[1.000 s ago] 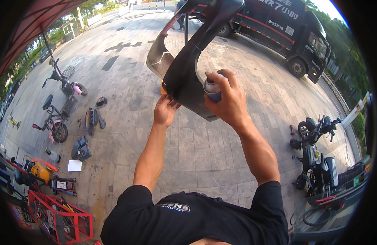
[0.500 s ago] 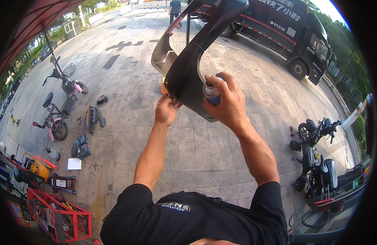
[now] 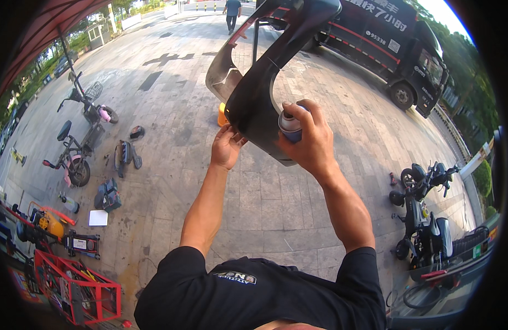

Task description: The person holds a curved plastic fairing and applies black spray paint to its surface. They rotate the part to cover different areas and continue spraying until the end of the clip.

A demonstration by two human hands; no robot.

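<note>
In front of me a large curved black plastic panel [image 3: 254, 104], with a cut-out middle and long arms, stands tilted in the air. Its upper end runs out of the picture at the top. My left hand [image 3: 227, 147] pinches the panel's lower left edge, fingertips partly behind it. A spray can [image 3: 290, 131] with a silver shoulder and blue body is in my right hand [image 3: 314, 137]; the index finger lies over its top. The can is beside the panel's lower right part, and I cannot see whether any spray comes out.
Left stand a small bike with pink parts [image 3: 78, 165], a dark tool bag [image 3: 108, 195], a white sheet [image 3: 98, 218] and a red tool rack [image 3: 78, 286]. Right stands a black electric scooter [image 3: 421, 214]. A dark truck [image 3: 386, 49] and a walking person [image 3: 232, 14] are farther off.
The panel, both hands and the can have shifted slightly right in the picture. The distant person has taken a step. Both grips look the same.
</note>
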